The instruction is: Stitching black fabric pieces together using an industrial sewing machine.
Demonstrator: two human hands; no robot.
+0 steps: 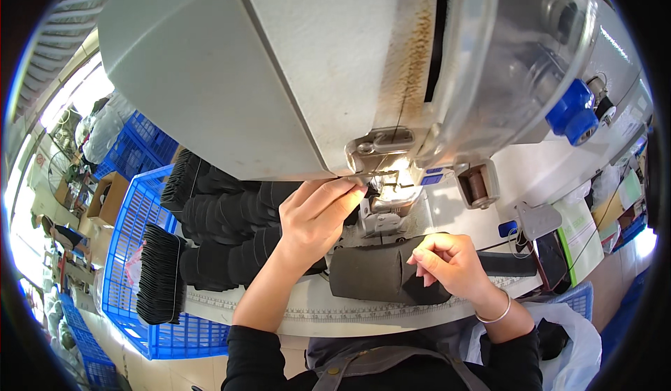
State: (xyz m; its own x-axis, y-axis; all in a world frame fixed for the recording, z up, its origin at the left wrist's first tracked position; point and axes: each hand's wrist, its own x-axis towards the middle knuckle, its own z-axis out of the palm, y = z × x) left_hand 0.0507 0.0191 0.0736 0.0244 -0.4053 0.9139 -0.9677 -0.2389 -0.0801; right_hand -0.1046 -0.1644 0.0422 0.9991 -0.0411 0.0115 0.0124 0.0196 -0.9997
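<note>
My left hand [318, 216] is raised beside the needle area of a large grey sewing machine [279, 55]. Its thumb and index finger are pinched together; a small dark bit shows at the tips, too small to name. Lower right, my right hand [451, 264] hovers at or just above a thick black padded piece [370, 273] on the machine bed. Those fingers are curled in with the tips together, and I cannot see what they hold, if anything. The lit presser foot [381, 223] sits between my hands.
Stacks of black pieces [231, 262] lie left of the needle, reaching over a blue plastic basket [126, 279]. A ruler strip [335, 315] follows the table's front edge. A dark phone-like object [552, 262] and a white plastic bag [576, 345] are on the right.
</note>
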